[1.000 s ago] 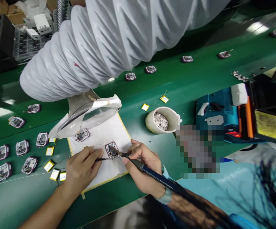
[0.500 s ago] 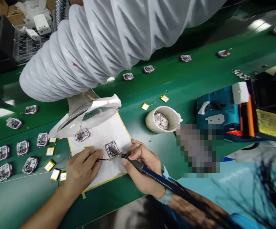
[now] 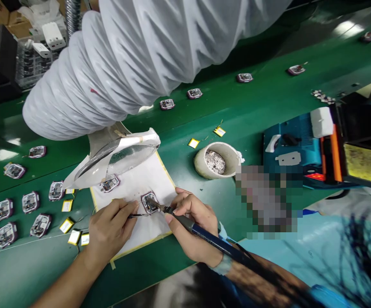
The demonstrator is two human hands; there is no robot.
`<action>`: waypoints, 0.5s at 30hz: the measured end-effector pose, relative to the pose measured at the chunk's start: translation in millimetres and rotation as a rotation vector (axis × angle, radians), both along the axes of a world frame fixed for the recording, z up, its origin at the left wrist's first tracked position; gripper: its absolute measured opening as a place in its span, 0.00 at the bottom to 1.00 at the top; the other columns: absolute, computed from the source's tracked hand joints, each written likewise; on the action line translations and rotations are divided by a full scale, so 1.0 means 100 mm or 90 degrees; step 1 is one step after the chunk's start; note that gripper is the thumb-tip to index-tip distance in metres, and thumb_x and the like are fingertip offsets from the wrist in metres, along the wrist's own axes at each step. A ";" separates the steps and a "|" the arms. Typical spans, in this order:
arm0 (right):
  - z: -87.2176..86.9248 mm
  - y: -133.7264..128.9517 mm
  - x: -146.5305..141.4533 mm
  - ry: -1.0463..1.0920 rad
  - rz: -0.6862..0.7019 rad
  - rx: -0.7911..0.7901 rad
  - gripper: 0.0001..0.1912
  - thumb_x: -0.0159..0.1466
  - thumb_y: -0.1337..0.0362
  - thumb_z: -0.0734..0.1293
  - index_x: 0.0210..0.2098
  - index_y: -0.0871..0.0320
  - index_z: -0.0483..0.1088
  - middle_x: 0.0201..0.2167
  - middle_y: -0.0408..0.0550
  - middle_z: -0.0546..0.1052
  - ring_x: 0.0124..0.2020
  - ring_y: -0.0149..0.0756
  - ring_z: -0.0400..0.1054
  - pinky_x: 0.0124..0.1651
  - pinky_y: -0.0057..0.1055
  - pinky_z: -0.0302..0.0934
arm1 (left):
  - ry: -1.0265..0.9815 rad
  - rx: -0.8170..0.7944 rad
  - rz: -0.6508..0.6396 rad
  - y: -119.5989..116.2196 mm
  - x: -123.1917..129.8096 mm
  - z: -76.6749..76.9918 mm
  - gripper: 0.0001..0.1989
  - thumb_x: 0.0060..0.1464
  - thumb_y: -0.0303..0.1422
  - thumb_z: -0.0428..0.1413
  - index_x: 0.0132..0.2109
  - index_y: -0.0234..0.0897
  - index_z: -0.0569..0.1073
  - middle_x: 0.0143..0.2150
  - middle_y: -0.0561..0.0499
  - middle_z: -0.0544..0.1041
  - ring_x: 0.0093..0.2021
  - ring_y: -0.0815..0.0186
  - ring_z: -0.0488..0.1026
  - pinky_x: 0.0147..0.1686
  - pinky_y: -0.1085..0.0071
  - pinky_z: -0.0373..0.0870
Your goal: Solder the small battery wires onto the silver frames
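In the head view, my right hand (image 3: 195, 226) is wrapped round a soldering iron (image 3: 209, 244). Its tip rests on or just over the circuit board in a small rounded device housing (image 3: 150, 202). Close by on the left, my left hand (image 3: 112, 224) pinches dark tweezers (image 3: 136, 215), whose points reach the lower edge of that housing. Whether they grip anything is too small to tell. The housing lies on a white sheet (image 3: 137, 235) with yellow taped edges. A second open housing (image 3: 110, 183) sits farther back on the sheet, beside the clear fume hood (image 3: 131, 150).
A thick grey duct (image 3: 134, 64) hangs across the top. Several housings (image 3: 30, 202) and yellow-edged battery cells (image 3: 66, 225) lie at left. Right of the sheet stands a cup of metallic bits (image 3: 204, 164), then a blue soldering station (image 3: 291, 149) and a yellow sponge (image 3: 366, 166).
The housings on the far green strip have shifted slightly left, and the whole view has moved a little. Both hands keep nearly the same pose, with iron and tweezers still at the housing.
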State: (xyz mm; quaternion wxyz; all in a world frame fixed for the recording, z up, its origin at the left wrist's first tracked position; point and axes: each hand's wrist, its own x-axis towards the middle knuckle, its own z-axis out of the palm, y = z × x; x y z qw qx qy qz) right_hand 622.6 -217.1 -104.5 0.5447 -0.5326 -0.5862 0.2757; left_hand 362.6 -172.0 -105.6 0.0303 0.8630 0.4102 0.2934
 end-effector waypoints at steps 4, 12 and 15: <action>0.01 0.00 -0.01 -0.007 0.003 -0.004 0.14 0.70 0.69 0.75 0.41 0.47 0.67 0.32 0.33 0.78 0.30 0.35 0.77 0.68 0.55 0.79 | 0.007 -0.002 0.001 0.02 0.02 0.00 0.09 0.78 0.27 0.64 0.57 0.44 0.86 0.42 0.53 0.88 0.37 0.68 0.88 0.38 0.74 0.83; 0.02 0.01 -0.01 0.004 -0.009 0.007 0.13 0.70 0.69 0.75 0.41 0.47 0.68 0.32 0.34 0.77 0.31 0.36 0.77 0.67 0.56 0.80 | -0.004 -0.032 0.013 -0.04 -0.04 0.00 0.08 0.78 0.29 0.65 0.58 0.44 0.86 0.43 0.52 0.89 0.39 0.67 0.89 0.40 0.72 0.84; 0.01 0.00 0.00 0.006 -0.006 0.006 0.13 0.71 0.68 0.75 0.41 0.47 0.68 0.32 0.34 0.78 0.31 0.36 0.79 0.69 0.56 0.79 | 0.006 -0.033 -0.006 -0.10 -0.06 0.01 0.08 0.76 0.29 0.66 0.58 0.43 0.86 0.43 0.51 0.88 0.39 0.66 0.88 0.39 0.71 0.83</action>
